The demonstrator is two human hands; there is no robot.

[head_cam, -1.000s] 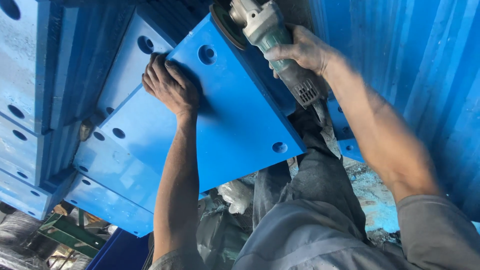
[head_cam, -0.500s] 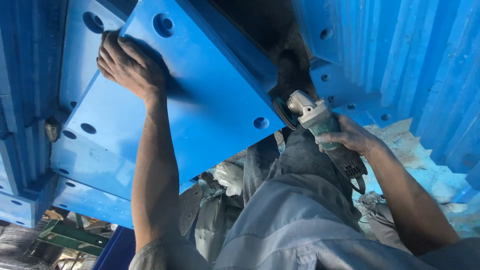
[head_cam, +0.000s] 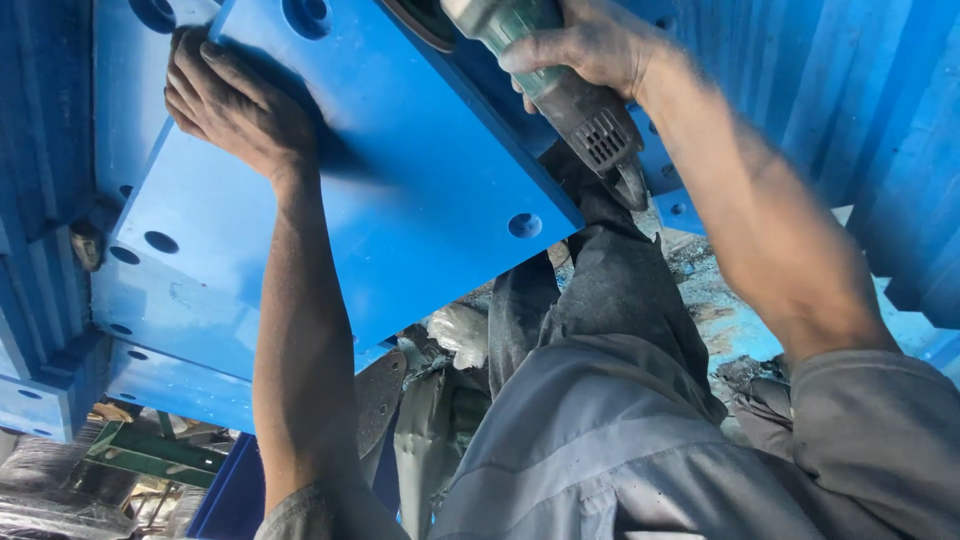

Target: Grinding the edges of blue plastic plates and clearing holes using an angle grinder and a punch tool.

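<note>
Now, left hand (head_cam: pixel 235 105): grip released, palm flat on the blue plate (head_cam: pixel 400 200) near its upper corner.
Right hand (head_cam: pixel 590 45): clenched around the angle grinder (head_cam: pixel 560 95) at the plate's top edge.

Cut off at the top edge

The grinder (head_cam: pixel 560 80) loses its head and most of its disc past the frame; the right hand (head_cam: pixel 590 45) hides its grip and is itself cropped.
</note>
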